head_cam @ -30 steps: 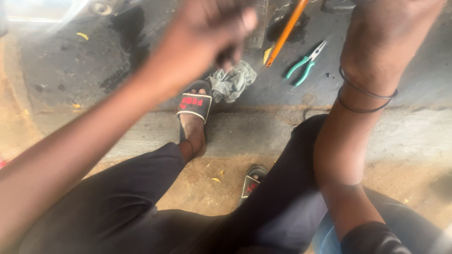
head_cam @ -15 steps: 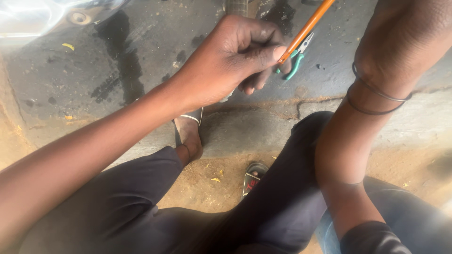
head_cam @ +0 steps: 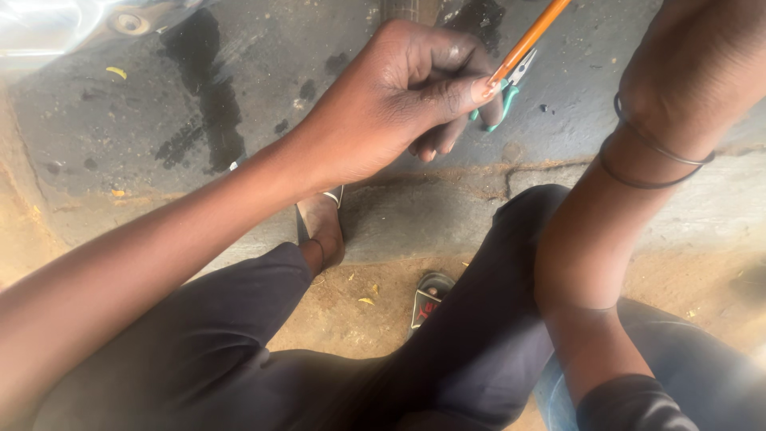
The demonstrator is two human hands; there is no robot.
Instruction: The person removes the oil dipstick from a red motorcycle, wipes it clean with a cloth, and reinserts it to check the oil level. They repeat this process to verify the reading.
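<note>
Left hand (head_cam: 399, 96) pinching thin orange rod (head_cam: 528, 40), possibly wire

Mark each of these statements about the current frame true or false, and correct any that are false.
1. The left hand pinches an orange rod between thumb and fingers. True.
2. Green-handled pliers are held in the right hand. False: they lie on the grey concrete floor, partly behind the left hand.
3. The right wrist wears thin dark bands. True.
4. The right hand is in plain view, open. False: it is cut off by the top edge of the picture; only the forearm and wrist show.
5. A sandal sits on the sandy ground between the legs. True.
</note>
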